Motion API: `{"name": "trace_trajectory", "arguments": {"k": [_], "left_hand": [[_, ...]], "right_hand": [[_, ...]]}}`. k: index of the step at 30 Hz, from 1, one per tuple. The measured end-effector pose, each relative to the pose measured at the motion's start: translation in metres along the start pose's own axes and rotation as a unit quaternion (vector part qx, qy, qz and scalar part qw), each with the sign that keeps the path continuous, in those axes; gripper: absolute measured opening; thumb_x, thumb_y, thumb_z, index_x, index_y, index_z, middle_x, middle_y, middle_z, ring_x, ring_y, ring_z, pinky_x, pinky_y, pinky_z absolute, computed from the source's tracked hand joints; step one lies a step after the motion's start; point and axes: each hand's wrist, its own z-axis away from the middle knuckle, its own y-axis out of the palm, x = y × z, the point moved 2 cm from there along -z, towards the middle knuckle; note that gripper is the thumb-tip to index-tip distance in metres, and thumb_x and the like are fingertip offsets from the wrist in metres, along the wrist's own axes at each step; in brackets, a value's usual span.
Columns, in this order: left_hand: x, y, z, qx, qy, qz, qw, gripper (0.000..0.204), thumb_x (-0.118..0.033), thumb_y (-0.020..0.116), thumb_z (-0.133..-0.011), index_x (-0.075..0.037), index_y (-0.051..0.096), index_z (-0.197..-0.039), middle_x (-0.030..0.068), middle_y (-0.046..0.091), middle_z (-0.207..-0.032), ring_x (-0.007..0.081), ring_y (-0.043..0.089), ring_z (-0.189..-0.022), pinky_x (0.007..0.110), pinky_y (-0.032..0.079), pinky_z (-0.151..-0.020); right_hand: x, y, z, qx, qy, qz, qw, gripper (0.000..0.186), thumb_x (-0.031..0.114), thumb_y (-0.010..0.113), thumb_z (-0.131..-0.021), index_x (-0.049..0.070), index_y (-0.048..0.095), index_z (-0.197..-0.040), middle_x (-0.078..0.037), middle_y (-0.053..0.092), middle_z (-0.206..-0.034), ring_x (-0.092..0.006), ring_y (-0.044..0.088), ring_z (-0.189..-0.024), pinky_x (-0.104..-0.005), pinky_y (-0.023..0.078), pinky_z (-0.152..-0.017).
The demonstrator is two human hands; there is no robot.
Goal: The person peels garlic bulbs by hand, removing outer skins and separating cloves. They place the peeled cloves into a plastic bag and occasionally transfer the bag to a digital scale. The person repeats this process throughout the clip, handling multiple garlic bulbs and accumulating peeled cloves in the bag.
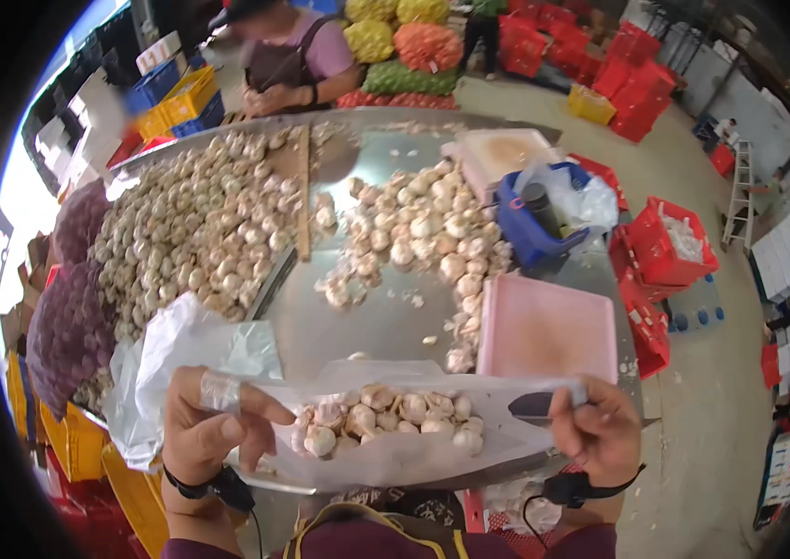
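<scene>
1 steel table [320,321] is stretching out behind 1 translucent bag [385,462] at its near edge; the right hand [595,424] is pinching 1 end, the left hand [201,424] is flanking the other, grip impossible to tell; at least 10 garlic bulbs [381,415] are lying inside.

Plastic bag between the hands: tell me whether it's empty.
Not empty: garlic bulbs cluster in the middle of the plastic bag, between the left hand and right hand. Toward its right end, no bulbs show.

A translucent plastic bag [404,460] stretches out sideways, garlic bulbs [378,415] (whitish, tinged pink) bunched along its middle.
</scene>
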Motion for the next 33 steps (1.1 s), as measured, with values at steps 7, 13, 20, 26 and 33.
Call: {"name": "trace_trajectory", "arguments": {"k": [7,13,20,26,33], "left_hand": [[0.055,-0.101,0.086,-0.058,-0.173,0.242,0.953,0.077,-0.016,0.062,-0.081,0.017,0.023,-0.138,0.0215,0.057,-0.06,0.0185,0.05,-0.035,0.023,0.037,-0.032],[0.047,-0.102,0.085,-0.054,-0.145,0.224,0.962,0.088,-0.018,0.068,-0.074,0.027,0.02,-0.132,0.02,0.059,-0.059,0.0143,0.049,-0.036,0.021,0.035,-0.033],[0.008,-0.109,0.081,0.129,-0.11,0.152,0.974,0.088,-0.015,0.073,-0.067,0.033,0.026,-0.124,0.0223,0.064,-0.071,0.0183,0.059,-0.046,0.021,0.048,-0.05],[0.044,-0.103,0.057,-0.025,-0.201,0.17,0.964,0.081,-0.015,0.074,-0.065,0.019,0.04,-0.129,0.0088,0.057,-0.067,0.0169,0.059,-0.059,0.026,0.049,-0.059],[0.057,-0.091,0.036,0.059,-0.249,0.125,0.958,0.069,-0.01,0.07,-0.075,0.01,0.042,-0.134,0.0084,0.059,-0.077,0.0132,0.058,-0.066,0.023,0.047,-0.062]], "right_hand": [[-0.1,0.024,-0.015,-0.045,0.12,-0.065,0.99,0.057,0.017,0.051,-0.089,-0.009,0.032,-0.136,-0.015,0.05,-0.047,-0.015,0.037,-0.028,-0.0229,0.032,-0.029],[-0.098,0.027,-0.013,-0.104,0.032,-0.015,0.994,0.06,0.022,0.048,-0.089,-0.015,0.03,-0.133,-0.02,0.054,-0.051,-0.0156,0.039,-0.029,-0.0222,0.035,-0.031],[-0.067,0.057,0.011,-0.063,-0.076,0.016,0.995,0.055,0.017,0.043,-0.092,-0.021,0.029,-0.13,-0.021,0.054,-0.053,-0.0185,0.047,-0.033,-0.0227,0.04,-0.036],[-0.105,0.058,-0.003,-0.151,0.03,0.066,0.986,0.048,0.026,0.052,-0.092,-0.01,0.045,-0.122,-0.019,0.061,-0.065,-0.02,0.058,-0.05,-0.0242,0.046,-0.05],[-0.116,0.07,-0.017,-0.153,0.03,0.113,0.981,0.04,0.03,0.06,-0.088,-0.006,0.055,-0.106,-0.013,0.063,-0.076,-0.0172,0.06,-0.066,-0.0283,0.048,-0.064]]}}
